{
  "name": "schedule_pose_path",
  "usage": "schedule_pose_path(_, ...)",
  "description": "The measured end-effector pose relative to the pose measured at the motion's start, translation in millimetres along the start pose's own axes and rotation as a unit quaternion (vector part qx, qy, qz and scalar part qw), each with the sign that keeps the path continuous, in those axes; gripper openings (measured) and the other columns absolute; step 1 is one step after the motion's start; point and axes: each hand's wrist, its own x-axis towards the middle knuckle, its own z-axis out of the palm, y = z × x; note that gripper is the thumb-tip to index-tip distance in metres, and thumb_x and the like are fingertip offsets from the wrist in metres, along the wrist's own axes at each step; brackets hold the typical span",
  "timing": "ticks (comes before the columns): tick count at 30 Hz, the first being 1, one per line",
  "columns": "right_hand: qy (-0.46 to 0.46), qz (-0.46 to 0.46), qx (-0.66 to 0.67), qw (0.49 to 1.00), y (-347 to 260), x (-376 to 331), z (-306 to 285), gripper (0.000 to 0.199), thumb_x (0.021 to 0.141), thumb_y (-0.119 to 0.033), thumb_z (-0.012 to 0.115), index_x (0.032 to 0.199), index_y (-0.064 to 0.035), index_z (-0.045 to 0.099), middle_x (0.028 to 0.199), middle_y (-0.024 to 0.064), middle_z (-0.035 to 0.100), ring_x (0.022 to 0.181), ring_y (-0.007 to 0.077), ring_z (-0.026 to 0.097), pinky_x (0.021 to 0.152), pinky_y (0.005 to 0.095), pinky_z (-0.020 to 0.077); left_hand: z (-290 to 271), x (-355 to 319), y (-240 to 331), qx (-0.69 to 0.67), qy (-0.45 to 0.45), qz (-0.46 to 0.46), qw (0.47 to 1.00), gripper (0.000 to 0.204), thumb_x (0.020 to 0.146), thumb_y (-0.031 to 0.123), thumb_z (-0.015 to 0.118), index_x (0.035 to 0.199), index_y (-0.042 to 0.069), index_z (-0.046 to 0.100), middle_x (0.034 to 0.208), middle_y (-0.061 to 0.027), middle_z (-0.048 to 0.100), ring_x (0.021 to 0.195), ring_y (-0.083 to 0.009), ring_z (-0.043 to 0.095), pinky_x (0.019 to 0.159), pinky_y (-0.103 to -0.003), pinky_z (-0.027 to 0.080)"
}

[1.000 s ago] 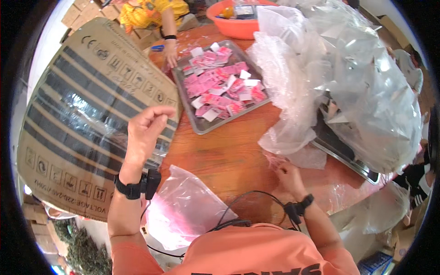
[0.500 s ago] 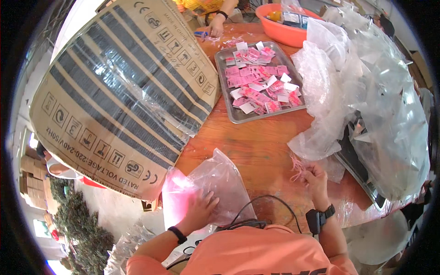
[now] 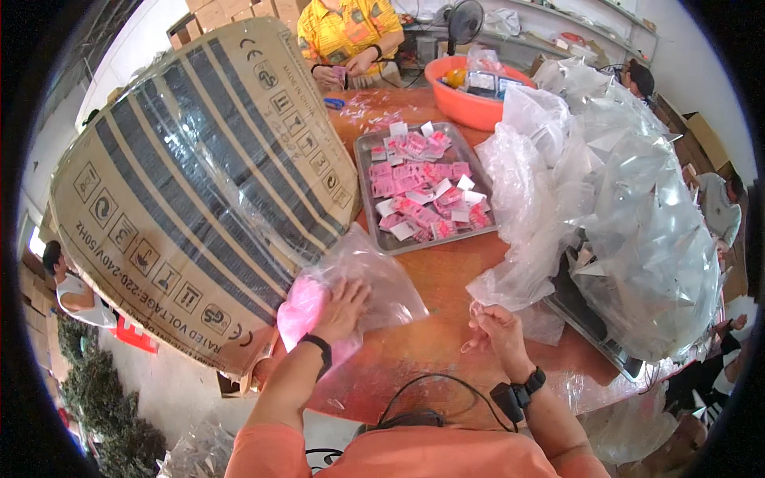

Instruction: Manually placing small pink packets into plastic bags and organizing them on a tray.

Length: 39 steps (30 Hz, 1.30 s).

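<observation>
The left hand (image 3: 341,307) lies flat, fingers spread, on the plastic bag (image 3: 374,279) just below the metal tray (image 3: 370,191). The right hand (image 3: 496,331), right of the bag, pinches a small clear sleeve (image 3: 472,319) with closed fingers.

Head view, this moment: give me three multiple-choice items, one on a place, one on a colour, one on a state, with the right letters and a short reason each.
1. Where does the left hand rest?
A. on the clear plastic bag with pink contents
B. in the orange basin
C. on the metal tray

2. What colour is the basin at the far end of the table?
A. blue
B. orange
C. white

3. What state is the right hand in?
A. flat and empty on the table
B. fingers pinched on a small clear packet
C. gripping the cardboard box

Answers:
1 A, the palm lies on the bag at the table's near left edge.
2 B, its rim is plainly orange, beyond the metal tray.
3 B, the fingertips close on a clear packet beside the heap of clear bags.
</observation>
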Motion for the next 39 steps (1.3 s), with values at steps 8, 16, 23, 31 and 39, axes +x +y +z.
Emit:
schedule_pose_path(8,0.055,-0.165,-0.229,0.958,-5,19,-35,0.010,0.081,-0.007,0.060,0.086,0.0007,0.064,0.063,0.0015,0.056,0.051,0.0073,0.050,0.044,0.0228,0.0388,-49,62,-7,-0.025,-0.128,-0.017,0.991,0.040,0.083,0.029,0.053,0.118,0.009,0.054,0.128,-0.0185,0.047,0.118,-0.0378,0.043,0.096,-0.045,0.037)
schedule_pose_path(16,0.056,-0.026,-0.170,0.984,7,27,-48,0.011,0.081,-0.008,0.061,0.083,0.0019,0.061,0.064,0.0000,0.054,0.066,0.0051,0.051,0.057,0.0218,0.0415,-77,167,15,-0.079,0.068,-0.028,0.994,0.026,0.078,0.022,0.057,0.097,0.005,0.060,0.099,-0.0179,0.061,0.097,-0.0355,0.055,0.082,-0.045,0.045)
schedule_pose_path(23,0.041,-0.205,-0.276,0.938,20,32,-61,0.012,0.079,-0.007,0.061,0.086,0.0019,0.064,0.080,0.0110,0.064,0.075,0.0238,0.062,0.069,0.0300,0.0472,-40,219,40,-0.087,0.037,-0.133,0.987,0.041,0.070,0.018,0.068,0.104,0.000,0.053,0.101,-0.0197,0.061,0.099,-0.0369,0.055,0.085,-0.043,0.045)
schedule_pose_path(31,0.028,-0.057,-0.223,0.973,18,39,-58,0.011,0.082,-0.008,0.057,0.086,0.0006,0.061,0.076,0.0095,0.062,0.070,0.0145,0.056,0.065,0.0269,0.0448,-26,211,-8,-0.412,-0.051,-0.176,0.892,0.025,0.068,0.008,0.064,0.090,-0.002,0.059,0.073,-0.0107,0.063,0.069,-0.0208,0.061,0.061,-0.031,0.046)
schedule_pose_path(39,0.010,-0.070,-0.176,0.982,22,39,-49,0.007,0.083,-0.005,0.056,0.084,0.0013,0.058,0.073,0.0041,0.058,0.067,0.0105,0.053,0.063,0.0255,0.0435,-66,157,13,-0.590,-0.054,-0.248,0.766,0.023,0.075,0.010,0.058,0.095,0.000,0.059,0.072,-0.0066,0.059,0.050,-0.0126,0.050,0.040,-0.028,0.038)
